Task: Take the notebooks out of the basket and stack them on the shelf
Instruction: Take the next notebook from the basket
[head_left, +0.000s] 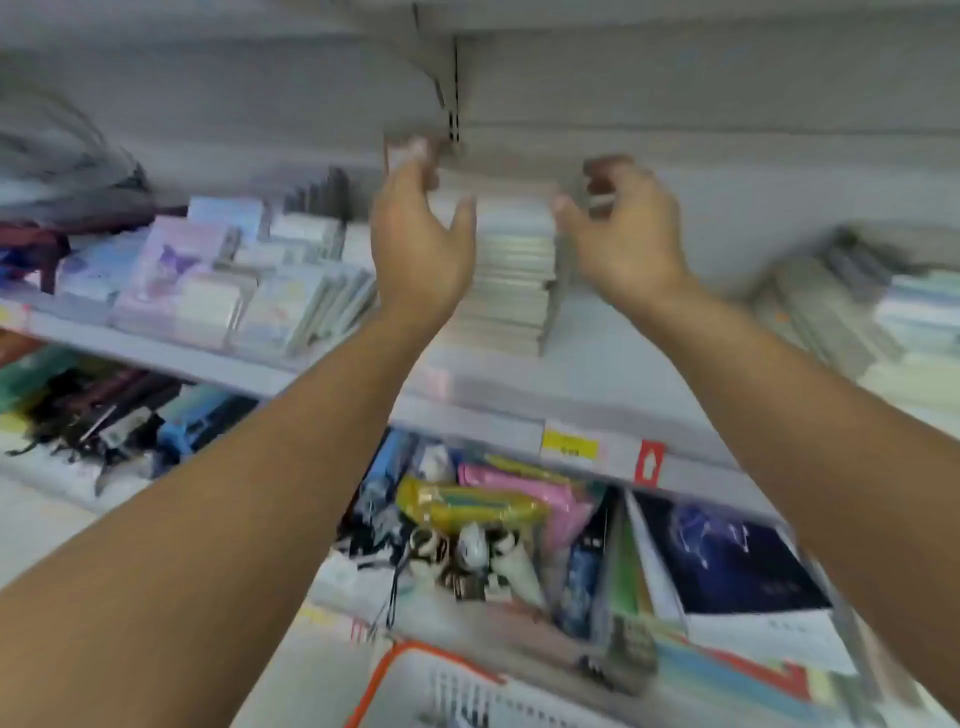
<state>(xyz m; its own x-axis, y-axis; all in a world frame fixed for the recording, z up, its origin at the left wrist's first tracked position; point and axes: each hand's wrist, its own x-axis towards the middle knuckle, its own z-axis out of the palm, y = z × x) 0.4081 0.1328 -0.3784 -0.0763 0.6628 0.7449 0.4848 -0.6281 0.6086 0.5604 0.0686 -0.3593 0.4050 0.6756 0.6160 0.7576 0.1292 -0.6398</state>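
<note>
Both of my bare hands are up at the twelve o'clock end of the view, flanking a tall pile of pale, thin notebooks (511, 270) that stands on the grey metal shelf (597, 343). My left hand (421, 244) sits at the pile's nine o'clock side, fingers spread and thumb out, palm turned toward the stack, gripping nothing; blur hides whether it touches the covers. My right hand (623, 228) is at the three o'clock side, fingers curled loosely but apart, also empty as far as I can tell. At six o'clock, the white plastic basket with an orange rim (410, 680) pokes into view, with some paper showing inside, too smeared to identify. More pastel notebooks (208, 280) lie on the same shelf toward nine o'clock, and a yellow price tag (569, 444) is fixed to the shelf's front edge.
</note>
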